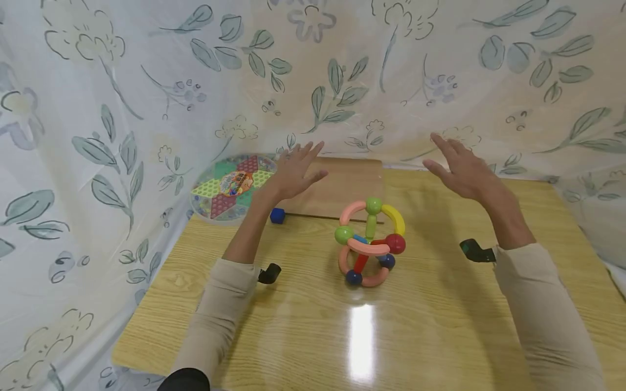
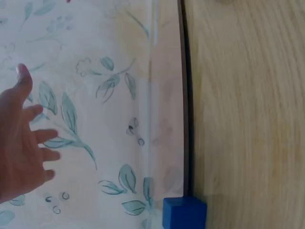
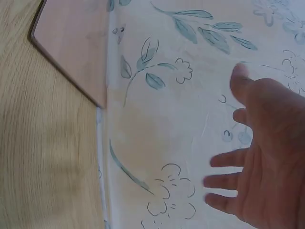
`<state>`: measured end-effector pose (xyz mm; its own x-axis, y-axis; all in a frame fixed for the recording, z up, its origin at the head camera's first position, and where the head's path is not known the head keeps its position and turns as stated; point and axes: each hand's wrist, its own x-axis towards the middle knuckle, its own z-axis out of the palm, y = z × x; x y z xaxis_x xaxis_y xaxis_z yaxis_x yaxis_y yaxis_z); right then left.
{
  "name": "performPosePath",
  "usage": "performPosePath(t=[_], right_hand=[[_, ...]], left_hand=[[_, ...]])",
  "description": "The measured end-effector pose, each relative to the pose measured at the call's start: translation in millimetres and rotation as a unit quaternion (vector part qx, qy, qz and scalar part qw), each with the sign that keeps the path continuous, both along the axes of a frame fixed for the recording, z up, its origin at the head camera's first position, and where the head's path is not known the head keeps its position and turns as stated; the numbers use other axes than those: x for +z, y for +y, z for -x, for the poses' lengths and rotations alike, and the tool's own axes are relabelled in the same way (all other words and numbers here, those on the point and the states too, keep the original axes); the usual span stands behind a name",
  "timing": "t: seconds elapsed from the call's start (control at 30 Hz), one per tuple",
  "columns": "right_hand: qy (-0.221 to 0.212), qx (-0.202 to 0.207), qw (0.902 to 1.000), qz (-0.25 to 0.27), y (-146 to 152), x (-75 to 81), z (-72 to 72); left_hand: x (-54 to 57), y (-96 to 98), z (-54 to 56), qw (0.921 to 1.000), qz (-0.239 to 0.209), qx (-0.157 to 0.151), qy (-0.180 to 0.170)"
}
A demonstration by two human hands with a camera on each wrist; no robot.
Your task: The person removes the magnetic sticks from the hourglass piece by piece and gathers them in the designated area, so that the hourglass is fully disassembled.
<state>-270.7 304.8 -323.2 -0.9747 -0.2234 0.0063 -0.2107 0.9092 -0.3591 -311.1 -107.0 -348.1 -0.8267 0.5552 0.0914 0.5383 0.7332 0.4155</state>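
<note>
Raised over the back left of the table, my left hand (image 1: 292,172) has its fingers extended and holds nothing. My right hand (image 1: 462,169) hovers in the same way at the back right, thumb apart from the fingers. Between and below them on the table stands a toy frame (image 1: 369,248) of curved and straight rods joined by balls, in pink, yellow, red, green and blue. In the left wrist view the left hand (image 2: 24,143) shows spread fingers; the right wrist view shows the right hand (image 3: 267,152) likewise.
A brown board (image 1: 344,187) lies at the table's back edge, with a blue cube (image 1: 277,215) at its front left corner. Left of it sits a round star-patterned game board (image 1: 235,187). A floral cloth (image 1: 313,70) hangs behind the wooden table (image 1: 303,326).
</note>
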Motion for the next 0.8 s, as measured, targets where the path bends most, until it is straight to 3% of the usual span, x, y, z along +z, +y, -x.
performPosePath(t=[0.1,0.2,0.33,0.4,0.47,0.57,0.63,0.73,0.8], right_hand=[[-0.036,0.017,0.9970,0.067,-3.4,0.3,-3.2],[-0.063,0.038,0.9886,0.131,-9.4,0.3,-11.8],[-0.068,0.067,0.9807,0.171,-20.5,0.6,-27.2],[-0.067,0.083,0.9782,0.178,-26.6,1.3,-34.0],[-0.066,0.099,0.9768,0.178,-32.8,1.3,-39.9],[-0.081,0.123,0.9733,0.176,-41.1,1.9,-48.7],[-0.098,0.141,0.9703,0.170,-45.6,2.8,-53.9],[-0.126,0.176,0.9619,0.167,-51.7,6.4,-61.3],[-0.141,0.197,0.9562,0.164,-55.4,8.1,-64.7]], left_hand=[[-9.0,1.5,-5.2,0.9959,-0.053,-0.047,-0.057],[-18.7,2.1,-11.6,0.9828,-0.073,-0.105,-0.134],[-32.7,4.1,-18.2,0.9496,-0.055,-0.193,-0.241],[-39.5,7.6,-19.7,0.9320,-0.041,-0.232,-0.275],[-44.0,12.2,-23.3,0.9225,-0.021,-0.250,-0.293],[-50.5,22.7,-27.5,0.9153,-0.011,-0.274,-0.295],[-54.0,31.3,-29.2,0.9101,-0.020,-0.291,-0.294],[-59.4,44.9,-28.6,0.8955,-0.047,-0.329,-0.297],[-61.3,52.9,-29.1,0.8906,-0.058,-0.337,-0.299]])
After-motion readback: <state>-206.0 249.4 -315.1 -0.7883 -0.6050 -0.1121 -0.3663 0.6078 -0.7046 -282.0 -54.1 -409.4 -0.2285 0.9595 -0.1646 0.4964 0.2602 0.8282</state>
